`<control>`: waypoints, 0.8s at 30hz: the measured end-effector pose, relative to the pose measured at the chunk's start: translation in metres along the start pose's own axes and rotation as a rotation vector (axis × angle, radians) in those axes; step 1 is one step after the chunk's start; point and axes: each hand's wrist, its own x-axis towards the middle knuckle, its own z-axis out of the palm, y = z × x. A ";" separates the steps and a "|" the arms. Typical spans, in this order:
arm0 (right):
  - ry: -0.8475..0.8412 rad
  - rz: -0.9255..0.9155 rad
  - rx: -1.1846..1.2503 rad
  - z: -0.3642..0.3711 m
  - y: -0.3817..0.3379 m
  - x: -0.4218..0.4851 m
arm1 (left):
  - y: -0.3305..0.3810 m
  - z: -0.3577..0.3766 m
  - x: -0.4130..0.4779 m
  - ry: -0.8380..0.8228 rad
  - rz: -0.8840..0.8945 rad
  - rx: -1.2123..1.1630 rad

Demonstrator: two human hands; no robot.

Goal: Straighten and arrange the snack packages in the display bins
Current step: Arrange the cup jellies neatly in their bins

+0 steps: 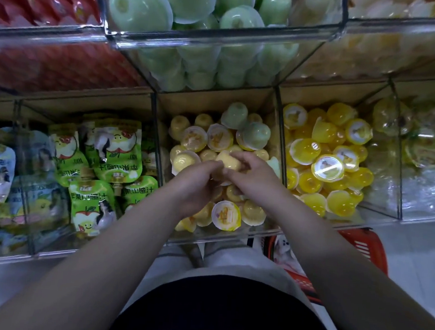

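Forearms point(119, 235): I see both over the middle bin point(207, 237).
Right hand point(253, 173): curled round a pale yellow jelly cup point(230, 162).
Left hand point(197, 185): curled against it; grip I cannot tell.

Pale yellow jelly cups point(214, 139), green pouches point(114, 150), red basket point(362, 249)

My left hand point(197, 186) and right hand point(251, 175) are bare. My left forearm point(118, 248) and right forearm point(334, 250) are uncovered too, right down to the lower edge of view. On my trunk I wear a black top point(221, 314), plain, its front a smooth dark curve. Below it my legs are in a pale garment point(243, 264), off-white and softly creased. Whether it's shorts or trousers I cannot tell.
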 end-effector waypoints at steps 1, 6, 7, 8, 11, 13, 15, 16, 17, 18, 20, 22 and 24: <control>0.026 -0.024 -0.036 0.002 0.002 0.002 | -0.002 0.001 0.003 0.011 -0.029 -0.027; 0.139 -0.113 -0.214 0.006 0.002 0.012 | -0.001 0.007 0.007 0.055 -0.075 -0.121; 0.150 -0.129 -0.244 0.007 0.002 0.013 | -0.002 0.006 0.008 0.042 -0.082 -0.123; 0.156 -0.141 -0.267 0.007 0.001 0.013 | -0.002 0.006 0.008 0.020 -0.084 -0.114; 0.154 -0.160 -0.292 0.008 0.002 0.016 | -0.001 0.003 0.008 -0.027 -0.055 -0.035; 0.141 -0.163 -0.300 0.009 0.005 0.017 | 0.001 0.000 0.007 0.006 -0.003 0.041; 0.136 -0.148 -0.296 0.010 0.009 0.017 | 0.004 -0.001 0.006 0.029 0.039 0.097; 0.149 -0.139 -0.282 0.010 0.011 0.017 | 0.005 0.000 0.005 0.028 0.047 0.108; 0.172 -0.135 -0.259 0.009 0.012 0.018 | 0.005 0.001 0.005 0.024 0.055 0.116; 0.196 -0.134 -0.228 0.007 0.012 0.020 | 0.007 0.003 0.003 0.018 0.053 0.125; 0.229 -0.135 -0.159 0.001 0.011 0.024 | 0.006 0.004 0.004 -0.004 0.053 0.118; 0.251 -0.136 -0.113 -0.007 0.006 0.026 | 0.007 0.005 0.004 -0.032 0.064 0.113; 0.276 -0.145 -0.082 -0.016 -0.003 0.027 | 0.009 0.005 0.007 -0.032 0.082 0.111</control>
